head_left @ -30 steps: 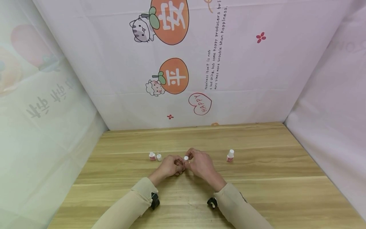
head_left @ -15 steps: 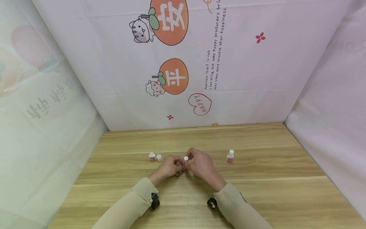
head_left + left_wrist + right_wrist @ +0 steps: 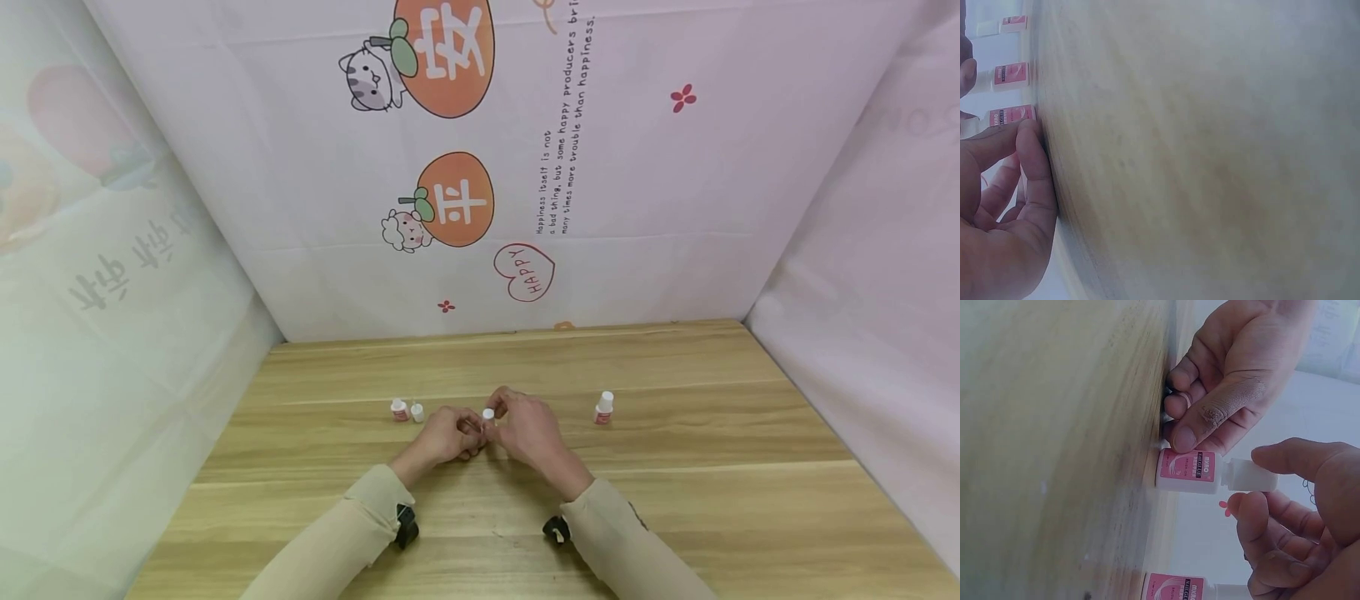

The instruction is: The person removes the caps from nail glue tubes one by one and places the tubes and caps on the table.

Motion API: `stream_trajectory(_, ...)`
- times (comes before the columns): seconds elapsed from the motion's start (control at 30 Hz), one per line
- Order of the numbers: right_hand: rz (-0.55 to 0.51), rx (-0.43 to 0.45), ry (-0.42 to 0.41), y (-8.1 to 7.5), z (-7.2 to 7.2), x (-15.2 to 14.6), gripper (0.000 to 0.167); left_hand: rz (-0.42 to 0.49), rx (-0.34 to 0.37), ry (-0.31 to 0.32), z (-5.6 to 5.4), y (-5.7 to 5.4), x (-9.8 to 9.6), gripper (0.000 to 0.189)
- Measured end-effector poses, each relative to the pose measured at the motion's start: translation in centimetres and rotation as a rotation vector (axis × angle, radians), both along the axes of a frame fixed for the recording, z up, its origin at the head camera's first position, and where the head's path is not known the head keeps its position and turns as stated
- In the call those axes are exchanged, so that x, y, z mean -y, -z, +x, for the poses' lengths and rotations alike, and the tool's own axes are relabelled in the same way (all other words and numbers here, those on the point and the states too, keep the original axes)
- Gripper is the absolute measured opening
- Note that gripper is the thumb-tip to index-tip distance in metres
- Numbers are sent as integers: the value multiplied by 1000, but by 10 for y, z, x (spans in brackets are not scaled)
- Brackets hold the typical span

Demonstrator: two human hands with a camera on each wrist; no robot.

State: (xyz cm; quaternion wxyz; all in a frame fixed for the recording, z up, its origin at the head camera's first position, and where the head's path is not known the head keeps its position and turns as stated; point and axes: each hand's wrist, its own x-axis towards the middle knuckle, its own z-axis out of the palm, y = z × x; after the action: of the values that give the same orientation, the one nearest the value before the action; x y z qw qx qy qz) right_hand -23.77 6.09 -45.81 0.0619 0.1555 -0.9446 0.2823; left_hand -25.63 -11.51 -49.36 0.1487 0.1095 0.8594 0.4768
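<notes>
A small white nail glue bottle (image 3: 1186, 482) with a pink label stands upright on the wooden table, between both hands. My left hand (image 3: 447, 433) grips its body low down, thumb and fingertips at the label. Its white cap (image 3: 1252, 475) is pinched between the thumb and a finger of my right hand (image 3: 528, 427), seated on the bottle's neck. In the right wrist view a second nail glue bottle (image 3: 1174, 589) stands beside it, under the right hand. The left wrist view shows that capped bottle (image 3: 1011, 74) past the held one.
On the left, an uncapped bottle (image 3: 400, 410) stands with a white brush cap (image 3: 417, 412) next to it, brush pointing up. A capped bottle (image 3: 603, 408) stands to the right. White printed cloth (image 3: 630, 208) walls the table (image 3: 675, 500) at back and sides.
</notes>
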Motion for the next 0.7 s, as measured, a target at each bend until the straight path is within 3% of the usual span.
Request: stream_trajectory(0.7, 3, -7, -22, -2, 1, -1, 15, -3, -1, 3, 0, 1, 0, 20)
